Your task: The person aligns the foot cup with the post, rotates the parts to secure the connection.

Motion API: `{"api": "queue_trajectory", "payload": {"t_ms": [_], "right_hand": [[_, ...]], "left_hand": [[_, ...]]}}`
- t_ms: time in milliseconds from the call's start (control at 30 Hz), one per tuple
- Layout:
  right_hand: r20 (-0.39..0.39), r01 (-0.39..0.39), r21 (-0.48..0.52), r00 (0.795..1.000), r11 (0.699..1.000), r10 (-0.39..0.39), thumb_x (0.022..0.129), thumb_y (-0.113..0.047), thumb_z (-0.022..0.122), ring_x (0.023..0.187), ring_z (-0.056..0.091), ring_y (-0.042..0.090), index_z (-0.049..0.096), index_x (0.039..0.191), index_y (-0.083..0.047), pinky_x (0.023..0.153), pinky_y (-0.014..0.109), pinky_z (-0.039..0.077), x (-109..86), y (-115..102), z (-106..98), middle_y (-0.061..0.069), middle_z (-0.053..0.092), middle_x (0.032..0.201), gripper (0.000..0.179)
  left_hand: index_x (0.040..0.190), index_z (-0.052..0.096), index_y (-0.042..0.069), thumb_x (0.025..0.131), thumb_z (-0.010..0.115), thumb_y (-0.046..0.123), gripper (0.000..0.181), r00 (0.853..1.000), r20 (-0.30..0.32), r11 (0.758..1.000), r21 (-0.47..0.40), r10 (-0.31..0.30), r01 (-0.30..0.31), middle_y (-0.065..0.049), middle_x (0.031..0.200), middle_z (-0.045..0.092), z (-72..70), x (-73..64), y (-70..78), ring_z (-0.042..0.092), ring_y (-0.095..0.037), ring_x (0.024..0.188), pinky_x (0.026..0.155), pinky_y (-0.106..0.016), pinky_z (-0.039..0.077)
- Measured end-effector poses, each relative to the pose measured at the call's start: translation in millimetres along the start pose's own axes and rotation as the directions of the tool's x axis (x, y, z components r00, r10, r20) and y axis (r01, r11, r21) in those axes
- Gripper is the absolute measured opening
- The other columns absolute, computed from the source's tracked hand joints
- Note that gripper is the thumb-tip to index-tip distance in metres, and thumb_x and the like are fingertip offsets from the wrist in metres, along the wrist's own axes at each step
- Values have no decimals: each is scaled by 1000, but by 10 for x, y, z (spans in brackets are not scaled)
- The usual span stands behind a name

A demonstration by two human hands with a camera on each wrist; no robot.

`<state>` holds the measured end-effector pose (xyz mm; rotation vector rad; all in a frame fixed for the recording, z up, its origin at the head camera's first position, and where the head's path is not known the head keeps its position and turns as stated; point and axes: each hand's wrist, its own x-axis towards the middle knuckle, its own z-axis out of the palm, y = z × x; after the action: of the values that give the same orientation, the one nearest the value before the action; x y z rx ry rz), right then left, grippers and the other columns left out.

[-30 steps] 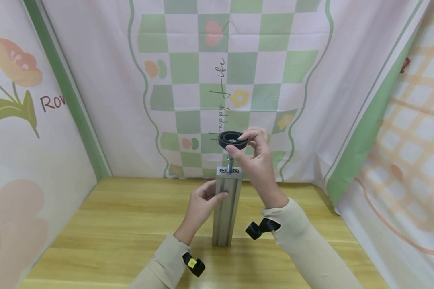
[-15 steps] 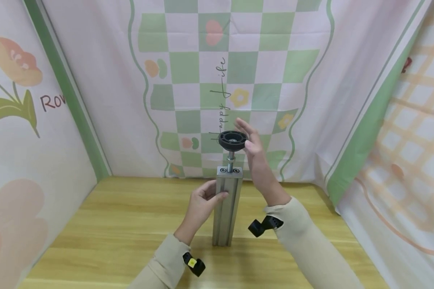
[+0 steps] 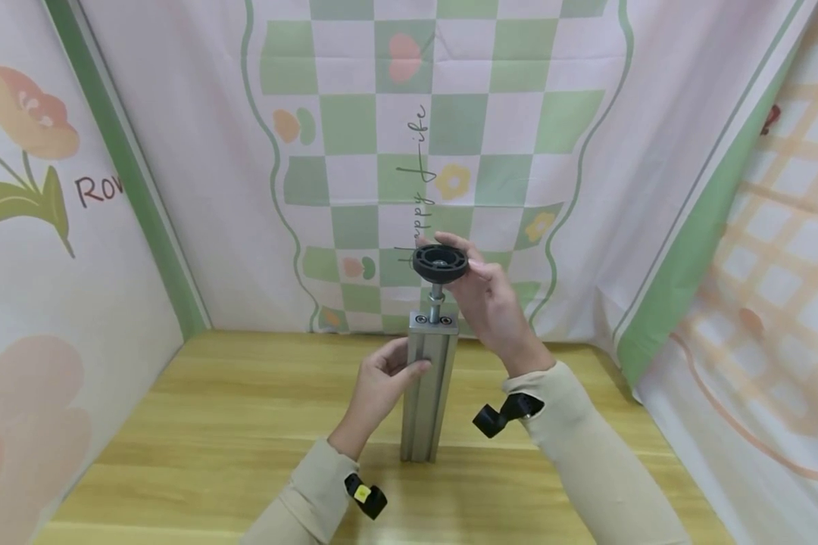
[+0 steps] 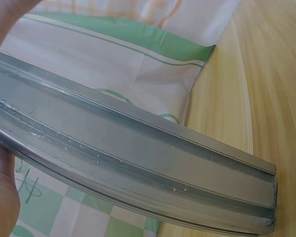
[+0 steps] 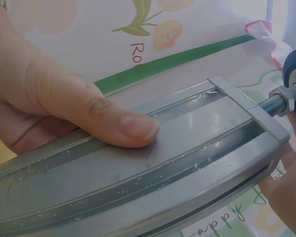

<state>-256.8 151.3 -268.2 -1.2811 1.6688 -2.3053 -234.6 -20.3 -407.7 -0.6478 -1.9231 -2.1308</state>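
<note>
A silver aluminium profile (image 3: 424,409) stands upright on the table. My left hand (image 3: 382,378) grips its upper part from the left, the thumb (image 5: 135,131) lying flat along the front face in the right wrist view. From the profile's end cap (image 3: 432,327) rises a threaded rod with a nut (image 5: 282,101), topped by a round black levelling foot (image 3: 440,275) with its hollow side up. At the foot's right rim, my right hand (image 3: 496,306) holds it, thumb on the near side and fingers curving round behind. Some of those fingers are hidden by the foot.
The wooden table (image 3: 245,409) runs back to a hanging cloth (image 3: 354,125) with green checks. Printed cloths also hang on the left (image 3: 27,303) and right (image 3: 784,318). Black wrist mounts (image 3: 366,496) sit on both sleeves.
My right hand lets go of the foot's near rim, opens out to its right, then curls round the right and far rim. My left hand and the profile stay put.
</note>
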Motion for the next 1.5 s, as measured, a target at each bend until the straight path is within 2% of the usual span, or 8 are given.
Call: {"api": "queue_trajectory", "payload": {"t_ms": [333, 567, 800, 967, 1133, 1267, 1367, 1500], "right_hand": [[-73, 53, -69, 996, 996, -58, 101, -26, 37, 127, 50, 28, 51, 129, -16, 113, 46, 24, -16, 19, -10, 8, 59, 132, 33], [-133, 127, -184, 979, 975, -153, 94, -15, 44, 121, 49, 27, 48, 117, -17, 111, 41, 27, -59, 26, 19, 10, 51, 132, 24], [-178, 146, -245, 965, 959, -192, 90, -12, 55, 115, 52, 31, 48, 110, -18, 92, 32, 50, -89, 19, 72, 11, 48, 130, 22], [-212, 165, -304, 948, 938, -235, 88, -5, 63, 113, 49, 30, 51, 105, -18, 91, 31, 50, -90, 12, 113, 6, 48, 124, 25], [-201, 197, -416, 932, 888, -301, 86, -2, 69, 117, 45, 32, 49, 110, -12, 104, 38, 37, -90, 6, 141, 7, 46, 123, 33], [-190, 148, -455, 947, 878, -258, 90, -13, 63, 135, 36, 28, 41, 135, -9, 110, 48, 28, -100, -15, 147, 5, 37, 145, 50], [-170, 91, -403, 970, 911, -172, 95, -21, 48, 142, 30, 26, 33, 149, -10, 114, 51, 22, -81, -40, 135, 4, 30, 155, 57], [-80, 72, -306, 992, 949, -101, 99, -24, 31, 143, 29, 30, 33, 152, -2, 116, 52, 16, -45, -65, 93, 14, 33, 156, 57]], "left_hand": [[122, 69, 3, 89, 80, 19, 38, 1000, 2, 1000, 14, -1, 1, -9, 107, 72, -2, -3, 13, 68, -20, 98, 84, -32, 58], [122, 69, 5, 88, 80, 20, 39, 1000, 4, 1000, 23, -1, 1, -8, 106, 72, -2, -5, 15, 68, -20, 97, 83, -32, 58], [122, 70, 6, 88, 80, 18, 37, 1000, 3, 1000, 26, 17, -17, -8, 105, 73, 1, -3, 24, 69, -20, 96, 81, -31, 58], [122, 70, 6, 89, 79, 15, 36, 1000, 1, 999, 26, 28, -28, -8, 105, 73, 5, -4, 22, 69, -20, 96, 81, -31, 58], [122, 69, 6, 89, 79, 14, 35, 1000, 3, 999, 27, 29, -29, -8, 106, 73, 5, -11, 23, 69, -20, 96, 81, -31, 58], [122, 70, 7, 88, 79, 16, 36, 1000, 2, 999, 34, 11, -11, -8, 106, 72, 4, -14, 22, 69, -20, 97, 82, -32, 58], [122, 70, 8, 88, 80, 18, 37, 1000, -1, 999, 34, -7, 7, -7, 106, 72, 4, -14, 23, 69, -20, 97, 82, -31, 58], [122, 70, 8, 87, 81, 19, 37, 1000, -2, 999, 32, -19, 19, -7, 105, 72, 2, -14, 24, 68, -21, 97, 82, -31, 58]]}}
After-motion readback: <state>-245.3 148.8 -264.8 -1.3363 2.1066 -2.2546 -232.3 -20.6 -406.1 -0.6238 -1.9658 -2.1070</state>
